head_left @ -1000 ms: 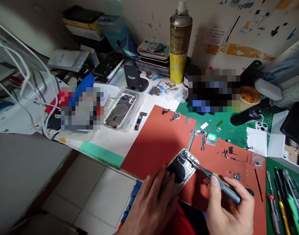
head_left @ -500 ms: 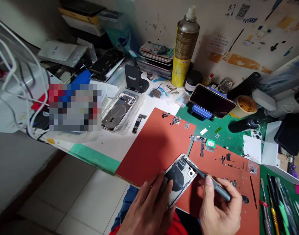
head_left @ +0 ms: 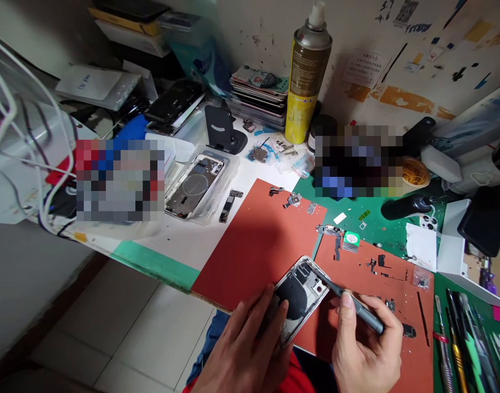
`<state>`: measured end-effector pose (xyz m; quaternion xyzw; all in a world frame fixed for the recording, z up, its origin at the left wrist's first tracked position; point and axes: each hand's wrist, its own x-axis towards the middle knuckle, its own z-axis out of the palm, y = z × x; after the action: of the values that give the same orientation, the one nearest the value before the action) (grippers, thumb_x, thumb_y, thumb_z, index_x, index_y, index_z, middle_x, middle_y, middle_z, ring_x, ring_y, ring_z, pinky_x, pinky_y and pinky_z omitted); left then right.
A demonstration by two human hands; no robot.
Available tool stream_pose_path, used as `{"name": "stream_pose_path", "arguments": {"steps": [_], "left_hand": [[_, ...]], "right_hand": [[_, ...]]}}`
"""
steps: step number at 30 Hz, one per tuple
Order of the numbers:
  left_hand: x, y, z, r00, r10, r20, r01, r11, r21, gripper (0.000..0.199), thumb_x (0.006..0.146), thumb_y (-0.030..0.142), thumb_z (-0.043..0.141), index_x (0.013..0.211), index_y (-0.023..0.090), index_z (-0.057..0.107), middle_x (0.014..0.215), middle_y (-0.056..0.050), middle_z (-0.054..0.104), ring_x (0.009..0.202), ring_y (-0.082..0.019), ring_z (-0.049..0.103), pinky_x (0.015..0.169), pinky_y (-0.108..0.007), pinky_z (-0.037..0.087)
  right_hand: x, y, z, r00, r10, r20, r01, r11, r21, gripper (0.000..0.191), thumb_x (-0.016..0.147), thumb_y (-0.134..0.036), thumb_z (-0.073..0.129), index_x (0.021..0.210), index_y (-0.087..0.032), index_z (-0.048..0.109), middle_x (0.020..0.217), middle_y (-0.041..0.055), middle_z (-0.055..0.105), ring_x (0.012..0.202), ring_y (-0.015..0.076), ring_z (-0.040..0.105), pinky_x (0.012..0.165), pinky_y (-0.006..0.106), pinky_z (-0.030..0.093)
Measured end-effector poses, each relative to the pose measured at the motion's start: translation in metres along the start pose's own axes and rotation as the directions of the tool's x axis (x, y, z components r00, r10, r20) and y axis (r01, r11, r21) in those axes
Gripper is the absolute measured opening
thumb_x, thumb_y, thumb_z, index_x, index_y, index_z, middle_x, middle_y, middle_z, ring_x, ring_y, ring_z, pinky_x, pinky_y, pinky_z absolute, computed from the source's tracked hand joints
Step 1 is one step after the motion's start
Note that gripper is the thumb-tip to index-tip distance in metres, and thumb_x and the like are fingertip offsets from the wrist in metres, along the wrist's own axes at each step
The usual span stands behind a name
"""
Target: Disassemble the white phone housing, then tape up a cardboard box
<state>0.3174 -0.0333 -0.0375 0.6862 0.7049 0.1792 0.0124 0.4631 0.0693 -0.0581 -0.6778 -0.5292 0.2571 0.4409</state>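
Note:
An opened phone housing (head_left: 313,297), white-rimmed with a dark round pad inside, lies tilted at the front edge of the orange-red mat. My left hand (head_left: 250,338) grips its lower left part, fingers laid over the inside. In my right hand (head_left: 367,338) is a grey pen-shaped tool (head_left: 362,312), pinched between thumb and fingers. The tool's thin dark tip reaches into the upper end of the housing, near the camera holes. Exactly what the tip touches is too small to tell.
Small phone parts (head_left: 329,230) are scattered over the orange mat (head_left: 242,256). Left of it, another phone back (head_left: 195,185) lies in a clear tray. A tall spray can (head_left: 309,76) stands at the wall. Several hand tools (head_left: 458,338) lie at the right.
My view has shifted very slightly. Both hands keep their hold, and the tool tip stays at the upper end of the phone housing.

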Motion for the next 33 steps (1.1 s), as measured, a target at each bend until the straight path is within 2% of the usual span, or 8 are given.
{"name": "stream_pose_path", "arguments": {"steps": [3, 6, 11, 15, 19, 26, 30, 33], "left_hand": [[0.001, -0.001, -0.001, 1.000, -0.002, 0.002, 0.002, 1.000, -0.015, 0.043, 0.093, 0.016, 0.061, 0.135, 0.010, 0.064, 0.136, -0.026, 0.069, 0.123, -0.035, 0.069, 0.092, -0.048, 0.067], [0.003, -0.003, -0.003, 1.000, -0.019, 0.001, 0.019, 1.000, -0.023, 0.041, 0.095, 0.018, 0.060, 0.134, 0.011, 0.065, 0.138, -0.024, 0.069, 0.122, -0.034, 0.070, 0.092, -0.048, 0.067], [0.012, -0.003, -0.010, 1.000, 0.015, -0.019, -0.016, 0.998, -0.060, 0.036, 0.098, 0.015, 0.056, 0.132, 0.009, 0.066, 0.132, -0.018, 0.074, 0.123, -0.031, 0.069, 0.094, -0.044, 0.066], [0.012, -0.003, -0.012, 1.000, 0.021, 0.017, -0.020, 0.997, -0.076, 0.038, 0.098, 0.013, 0.056, 0.135, 0.009, 0.064, 0.137, -0.018, 0.072, 0.125, -0.032, 0.068, 0.094, -0.046, 0.066], [0.008, -0.004, -0.010, 0.999, 0.003, 0.035, 0.000, 0.997, -0.077, 0.040, 0.098, 0.015, 0.056, 0.137, 0.010, 0.062, 0.138, -0.019, 0.070, 0.128, -0.032, 0.067, 0.096, -0.048, 0.066], [0.009, -0.005, -0.011, 1.000, 0.021, 0.000, -0.021, 0.998, -0.066, 0.037, 0.097, 0.016, 0.056, 0.133, 0.009, 0.064, 0.134, -0.019, 0.073, 0.124, -0.033, 0.068, 0.093, -0.046, 0.067], [0.008, -0.005, -0.010, 1.000, -0.014, 0.003, 0.014, 0.996, -0.092, 0.039, 0.097, 0.019, 0.058, 0.135, 0.010, 0.064, 0.135, -0.020, 0.071, 0.123, -0.033, 0.069, 0.092, -0.046, 0.067], [0.006, -0.005, -0.009, 0.998, -0.055, 0.027, 0.058, 0.991, -0.121, 0.041, 0.096, 0.019, 0.059, 0.136, 0.012, 0.064, 0.138, -0.021, 0.069, 0.122, -0.032, 0.070, 0.092, -0.047, 0.067]], "right_hand": [[0.001, -0.007, 0.000, 0.999, -0.042, -0.002, 0.042, 0.998, -0.038, 0.042, 0.083, -0.048, 0.082, 0.111, -0.019, 0.068, 0.092, 0.0071, 0.078, 0.074, 0.0207, 0.078, 0.066, 0.029, 0.065], [0.005, -0.018, 0.002, 0.980, -0.193, -0.039, 0.186, 0.973, -0.139, 0.029, 0.086, -0.040, 0.082, 0.102, -0.019, 0.070, 0.085, 0.0045, 0.078, 0.070, 0.0174, 0.077, 0.066, 0.025, 0.063], [0.015, -0.020, 0.001, 0.770, -0.638, -0.029, 0.617, 0.755, -0.221, 0.018, 0.084, -0.024, 0.085, 0.092, -0.019, 0.070, 0.075, -0.0011, 0.076, 0.057, 0.0129, 0.071, 0.060, 0.024, 0.061], [0.027, -0.019, -0.004, 0.745, -0.664, 0.061, 0.659, 0.718, -0.225, 0.017, 0.087, -0.023, 0.083, 0.096, -0.018, 0.069, 0.076, -0.0001, 0.074, 0.058, 0.0122, 0.071, 0.063, 0.024, 0.060], [0.036, -0.020, -0.009, 0.694, -0.694, 0.194, 0.712, 0.701, -0.037, 0.020, 0.090, -0.016, 0.076, 0.108, -0.016, 0.066, 0.087, 0.0027, 0.075, 0.070, 0.0132, 0.074, 0.069, 0.024, 0.061], [0.022, -0.011, -0.011, 0.774, -0.614, 0.158, 0.633, 0.761, -0.142, 0.029, 0.088, -0.027, 0.080, 0.112, -0.018, 0.066, 0.090, 0.0030, 0.077, 0.070, 0.0136, 0.074, 0.069, 0.024, 0.059], [0.021, -0.016, -0.011, 0.850, -0.499, 0.166, 0.524, 0.832, -0.182, 0.025, 0.091, -0.041, 0.077, 0.100, -0.020, 0.068, 0.073, -0.0019, 0.071, 0.055, 0.0087, 0.066, 0.057, 0.019, 0.051], [0.024, -0.023, -0.013, 0.882, -0.424, 0.207, 0.458, 0.874, -0.162, 0.027, 0.091, -0.046, 0.076, 0.096, -0.021, 0.067, 0.075, -0.0009, 0.071, 0.056, 0.0083, 0.065, 0.056, 0.018, 0.050]]}}
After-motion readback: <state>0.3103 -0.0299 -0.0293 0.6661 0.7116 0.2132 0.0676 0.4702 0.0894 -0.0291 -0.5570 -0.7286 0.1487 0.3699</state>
